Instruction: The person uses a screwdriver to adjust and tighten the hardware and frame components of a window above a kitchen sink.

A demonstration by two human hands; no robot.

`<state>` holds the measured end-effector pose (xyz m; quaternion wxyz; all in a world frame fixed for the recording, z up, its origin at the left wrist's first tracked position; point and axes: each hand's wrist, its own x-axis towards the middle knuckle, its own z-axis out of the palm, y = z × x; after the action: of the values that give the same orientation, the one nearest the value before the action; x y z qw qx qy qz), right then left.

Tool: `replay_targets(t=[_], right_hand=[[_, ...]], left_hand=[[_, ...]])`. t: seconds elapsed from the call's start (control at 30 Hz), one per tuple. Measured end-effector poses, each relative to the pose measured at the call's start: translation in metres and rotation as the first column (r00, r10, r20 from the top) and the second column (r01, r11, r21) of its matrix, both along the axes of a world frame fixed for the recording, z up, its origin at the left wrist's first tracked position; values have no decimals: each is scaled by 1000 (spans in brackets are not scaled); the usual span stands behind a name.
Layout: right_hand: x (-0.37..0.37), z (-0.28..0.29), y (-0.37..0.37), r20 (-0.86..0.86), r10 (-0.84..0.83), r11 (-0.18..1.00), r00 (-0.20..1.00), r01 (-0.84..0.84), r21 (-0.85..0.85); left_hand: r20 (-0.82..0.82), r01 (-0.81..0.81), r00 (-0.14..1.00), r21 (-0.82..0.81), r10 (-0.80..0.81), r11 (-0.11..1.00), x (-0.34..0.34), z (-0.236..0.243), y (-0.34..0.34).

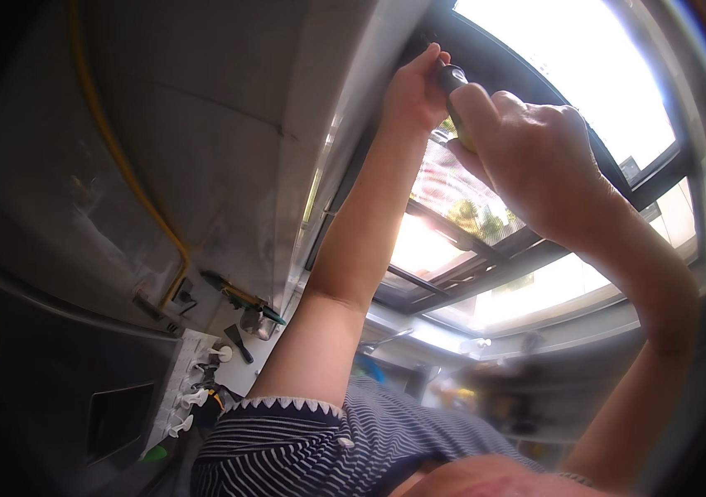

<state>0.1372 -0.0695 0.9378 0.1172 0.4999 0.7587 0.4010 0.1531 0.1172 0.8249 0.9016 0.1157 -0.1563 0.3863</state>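
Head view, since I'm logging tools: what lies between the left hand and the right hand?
In the head view, a dark-handled tool, gripped by the right hand, shows between that hand and the left hand; its kind is unclear.

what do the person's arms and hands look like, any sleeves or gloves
The left hand and right hand are bare, with no gloves, rings or watch in sight. The left sleeve is short, dark navy with thin white stripes, and ends above the elbow in a white zigzag trim.
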Motion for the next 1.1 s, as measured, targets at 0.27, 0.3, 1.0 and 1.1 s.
replay_targets(t=[0.27,0.3,1.0,1.1], right_hand=[[-3,13,7,-489,-145,986,860,167,2],[-7,16,3,-493,-248,966,834,248,-67],[-29,1,12,152,236,971,960,-228,-65],[-22,-1,20,84,226,972,970,-219,-84]], left_hand=[[163,74,983,59,-82,996,-2,7,5],[163,62,984,58,-71,996,-2,10,4],[51,-70,996,28,68,997,-17,-8,11],[69,-63,996,5,63,998,-17,-6,-1]])
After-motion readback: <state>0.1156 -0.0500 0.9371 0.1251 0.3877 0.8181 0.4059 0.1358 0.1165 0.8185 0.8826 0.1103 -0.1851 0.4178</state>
